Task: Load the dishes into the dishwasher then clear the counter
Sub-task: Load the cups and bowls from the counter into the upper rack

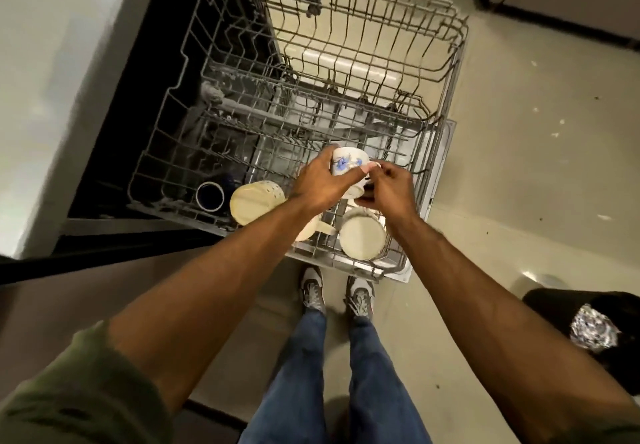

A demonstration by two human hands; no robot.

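Note:
A white cup with blue flowers (348, 163) is held over the pulled-out upper rack (214, 125) of the dishwasher. My left hand (320, 182) wraps its fingers around the cup's side. My right hand (389, 185) pinches the cup at its handle side; the handle itself is hidden by the fingers. In the rack's near end sit a cream perforated cup (254, 201) lying on its side, an upturned cream bowl (362, 239), a cream mug (311, 230) partly under my left forearm, and a dark blue cup (210, 196).
The far part of the rack (363, 45) holds nothing visible. The open dishwasher door (446, 153) lies below the rack. A pale counter (52, 63) runs along the left. A black bin with crumpled foil (592, 333) stands at the right on the floor.

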